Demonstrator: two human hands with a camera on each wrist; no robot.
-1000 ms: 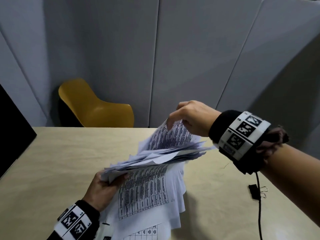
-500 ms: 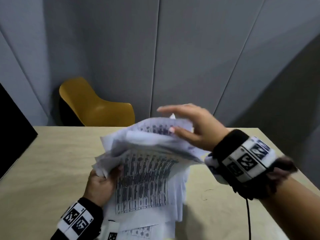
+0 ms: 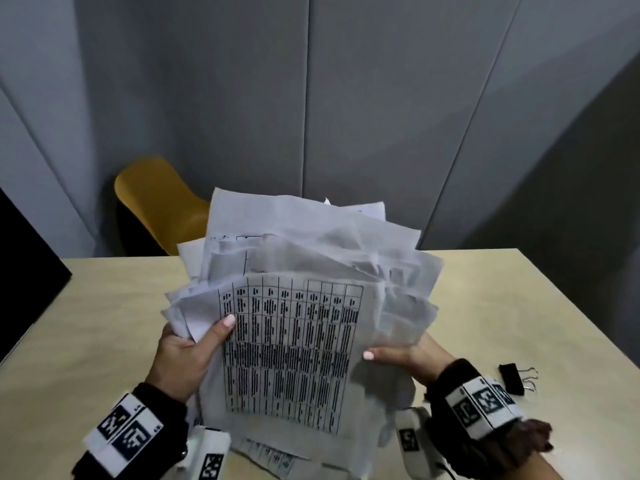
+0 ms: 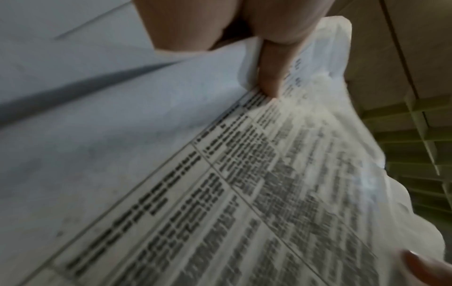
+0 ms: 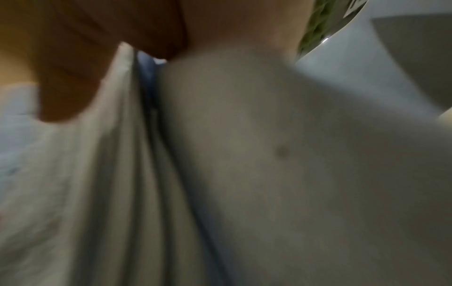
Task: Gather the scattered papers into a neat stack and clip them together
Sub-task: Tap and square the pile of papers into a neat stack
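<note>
Office-type room, likely a small meeting booth or partitioned work corner. Grey padded wall panels [image 3: 381,116] with vertical seams close in the back and right side. Plain pale wood-look counter [image 3: 104,323]. One mustard-yellow moulded shell chair [image 3: 156,202] pushed against the far edge. Printed table sheets [image 3: 294,341] and a black binder clip [image 3: 512,377] on the counter: paperwork setting. Dark flat surface at far left; cannot identify.

The left hand [image 3: 183,355] grips the papers' [image 3: 294,341] left edge, thumb lying across the front sheet, fingers behind. The right hand [image 3: 408,358] grips the opposite edge likewise, thumb forward. Both wrists, wearing marker bands, sit low and apart.
</note>
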